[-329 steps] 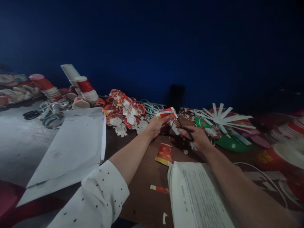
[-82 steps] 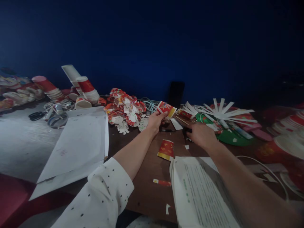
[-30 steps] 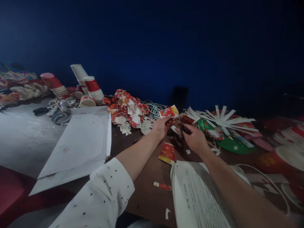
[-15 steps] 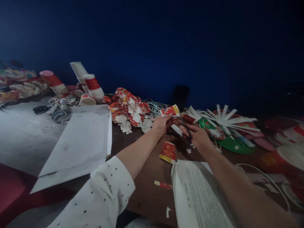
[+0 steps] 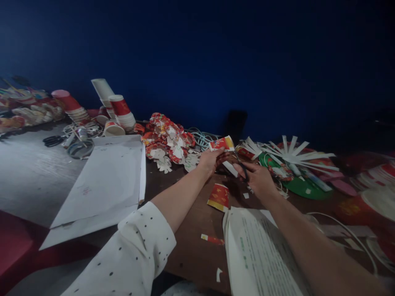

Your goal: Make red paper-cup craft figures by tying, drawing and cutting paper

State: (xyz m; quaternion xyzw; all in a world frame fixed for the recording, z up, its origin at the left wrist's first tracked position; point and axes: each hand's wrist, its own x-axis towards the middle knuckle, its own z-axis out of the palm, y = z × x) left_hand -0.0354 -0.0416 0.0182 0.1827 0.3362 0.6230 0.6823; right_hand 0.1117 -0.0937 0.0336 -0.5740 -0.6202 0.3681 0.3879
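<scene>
My left hand (image 5: 211,159) pinches a red and yellow piece of paper cup (image 5: 221,144) above the brown table. In my right hand (image 5: 253,174) is a pair of dark-handled scissors (image 5: 245,172), its fingers wrapped around the handles. The scissor blades point up toward the right edge of the cup piece; whether they touch it I cannot make out. On the table below the hands lies another red cup piece (image 5: 219,197) with a yellow band. A narrow red and yellow scrap (image 5: 212,239) and a white scrap (image 5: 219,274) are nearer to me.
A heap of cut red and white paper shapes (image 5: 173,142) lies left of my hands. Stacked paper cups (image 5: 121,112) stand behind a white box lid (image 5: 105,181). Printed sheets (image 5: 256,255) sit under my right forearm. White fanned strips (image 5: 291,156) and a green disc (image 5: 304,190) lie right.
Hardly anything differs. Both hands keep nearly the same place, with the cup piece and scissors still held; the view has shifted very slightly.
</scene>
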